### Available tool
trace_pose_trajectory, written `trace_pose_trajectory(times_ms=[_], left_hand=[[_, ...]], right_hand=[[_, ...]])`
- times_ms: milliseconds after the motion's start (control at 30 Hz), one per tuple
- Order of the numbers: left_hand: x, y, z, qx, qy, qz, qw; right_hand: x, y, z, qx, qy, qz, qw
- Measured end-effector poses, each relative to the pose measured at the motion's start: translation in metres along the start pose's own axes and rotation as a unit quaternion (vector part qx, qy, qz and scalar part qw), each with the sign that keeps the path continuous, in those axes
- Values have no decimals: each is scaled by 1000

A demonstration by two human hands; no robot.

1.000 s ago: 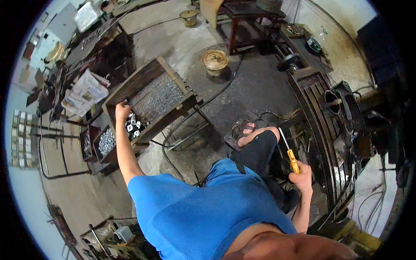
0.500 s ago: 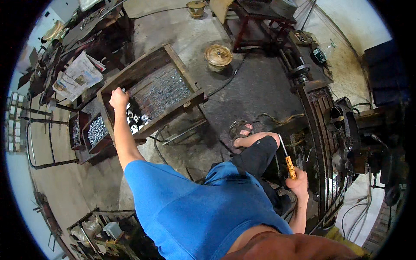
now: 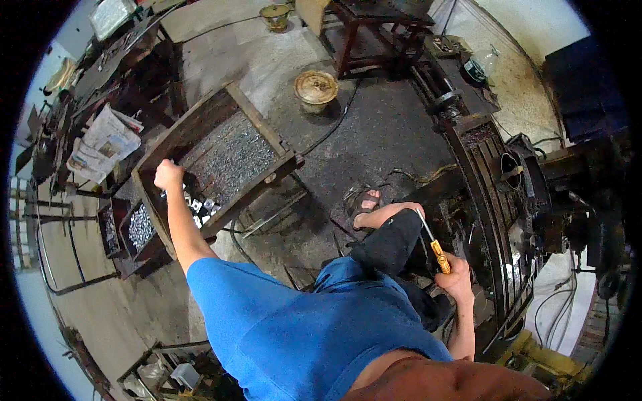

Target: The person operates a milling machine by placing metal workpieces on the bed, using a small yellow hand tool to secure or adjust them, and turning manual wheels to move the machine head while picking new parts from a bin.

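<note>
My left hand (image 3: 169, 175) is closed at the left end of a wooden tray (image 3: 231, 204), just inside its side wall. Whatever its fingers hold, if anything, is hidden. Beside and below that hand lie several shiny metal blocks (image 3: 199, 208), and small grey metal bits (image 3: 244, 150) cover much of the tray floor. On the right, my right hand (image 3: 455, 275) is wrapped round the handle of a yellow-handled tool with a thin metal shaft (image 3: 439, 252). The shaft points up and to the left, past my knee.
Two smaller bins of metal parts (image 3: 140, 227) sit left of the tray. A lidded bucket (image 3: 315, 90) stands on the floor beyond it. Greasy machinery (image 3: 488, 180) runs along my right side. A newspaper (image 3: 103, 144) hangs at the left, and a hose (image 3: 341, 120) crosses the floor.
The whole view has shifted, so the tray and bucket appear farther left. My left hand stays closed at the tray's left end; my right hand still grips the yellow-handled tool.
</note>
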State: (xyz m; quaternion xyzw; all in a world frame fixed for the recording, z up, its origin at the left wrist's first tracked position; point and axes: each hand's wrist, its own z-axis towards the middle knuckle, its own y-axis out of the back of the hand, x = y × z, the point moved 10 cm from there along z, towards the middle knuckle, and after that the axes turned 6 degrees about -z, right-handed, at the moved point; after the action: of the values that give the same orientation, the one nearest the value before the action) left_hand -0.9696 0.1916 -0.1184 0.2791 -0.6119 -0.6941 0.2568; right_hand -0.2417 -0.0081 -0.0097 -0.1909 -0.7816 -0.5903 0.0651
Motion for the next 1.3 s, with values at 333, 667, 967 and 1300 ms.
trace_pose_trajectory(times_ms=[333, 667, 967, 1300], left_hand=[[-6, -7, -3, 75, 57, -29, 995], [-53, 10, -29, -10, -82, 37, 996], [-107, 4, -35, 100, -138, -342, 924], [-374, 109, -250, 483, -219, -777, 337]], right_hand=[[-9, -4, 3, -11, 22, 26, 999], [-13, 10, 0, -51, 38, 42, 997], [-14, 19, -13, -38, 51, 48, 997], [7, 32, -9, -39, 80, 75, 993]])
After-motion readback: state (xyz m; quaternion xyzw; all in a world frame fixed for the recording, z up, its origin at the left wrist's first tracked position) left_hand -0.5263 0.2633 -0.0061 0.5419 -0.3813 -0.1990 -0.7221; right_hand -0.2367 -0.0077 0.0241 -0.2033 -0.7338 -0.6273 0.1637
